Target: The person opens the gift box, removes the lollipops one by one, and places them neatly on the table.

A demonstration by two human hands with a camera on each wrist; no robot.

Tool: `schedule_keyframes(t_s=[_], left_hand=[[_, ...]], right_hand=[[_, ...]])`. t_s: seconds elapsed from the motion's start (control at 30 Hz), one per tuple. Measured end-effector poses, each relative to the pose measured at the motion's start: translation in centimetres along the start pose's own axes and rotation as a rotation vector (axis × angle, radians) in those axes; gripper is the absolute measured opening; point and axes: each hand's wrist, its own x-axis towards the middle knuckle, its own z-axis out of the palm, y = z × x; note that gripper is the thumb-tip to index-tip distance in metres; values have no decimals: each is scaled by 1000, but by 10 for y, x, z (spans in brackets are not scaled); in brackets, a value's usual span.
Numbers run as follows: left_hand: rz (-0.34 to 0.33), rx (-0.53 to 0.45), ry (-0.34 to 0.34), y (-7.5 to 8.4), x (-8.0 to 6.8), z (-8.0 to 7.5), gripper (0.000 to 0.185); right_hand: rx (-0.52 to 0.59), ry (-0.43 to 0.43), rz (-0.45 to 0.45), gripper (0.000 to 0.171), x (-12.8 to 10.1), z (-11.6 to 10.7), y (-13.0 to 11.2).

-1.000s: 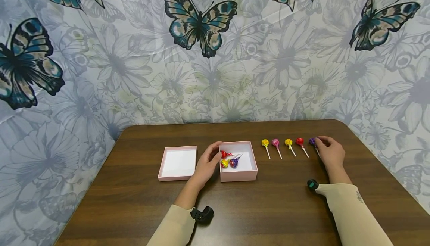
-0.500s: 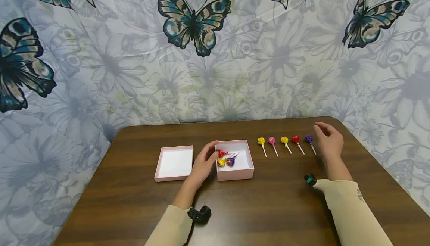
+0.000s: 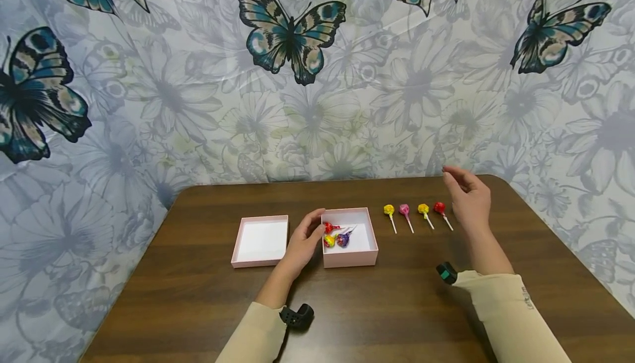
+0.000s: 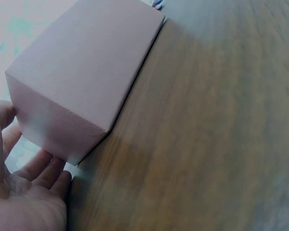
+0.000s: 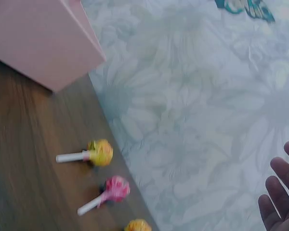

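My left hand [image 3: 302,242] rests against the left side of a pink box [image 3: 350,259], its fingertips touching the wall [image 4: 48,125]. Inside the box lie a red lollipop [image 3: 329,227], a yellow lollipop [image 3: 329,240] and a purple lollipop [image 3: 343,239]. My right hand [image 3: 470,200] hovers at the right end of a lollipop row, fingers loosely bent with nothing between them. That row shows a yellow lollipop [image 3: 389,210], a pink lollipop [image 3: 404,209], another yellow lollipop [image 3: 423,209] and a red lollipop [image 3: 439,207]. The purple one at its end is hidden behind my right hand.
A shallow pink-edged lid [image 3: 260,242], white inside, lies left of the box on the brown wooden table [image 3: 377,319]. Behind the table's back edge hangs a butterfly-and-flower patterned cloth [image 3: 317,131].
My right hand has let go of the purple lollipop at the row's end, lifted away, and moved left and up, now covering it in the head view. My left hand stays at the box.
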Motion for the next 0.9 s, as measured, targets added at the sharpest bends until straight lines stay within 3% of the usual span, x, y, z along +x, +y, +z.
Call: schedule_keyframes(t_s=[0.17, 0.27, 0.47, 0.63, 0.9], left_hand=[[10, 3, 0, 1, 0, 0, 43], [21, -3, 0, 0, 0, 0, 43], [8, -13, -2, 0, 0, 0, 45], [-3, -3, -3, 21, -9, 0, 44], [2, 0, 1, 34, -16, 0, 44]], right_hand=[[169, -60, 7, 29, -9, 6, -16], [214, -126, 7, 32, -14, 8, -23], [161, -243, -60, 37, -27, 16, -31], [69, -363, -119, 41, -38, 27, -34], [-46, -571, -186, 39, -47, 45, -32]])
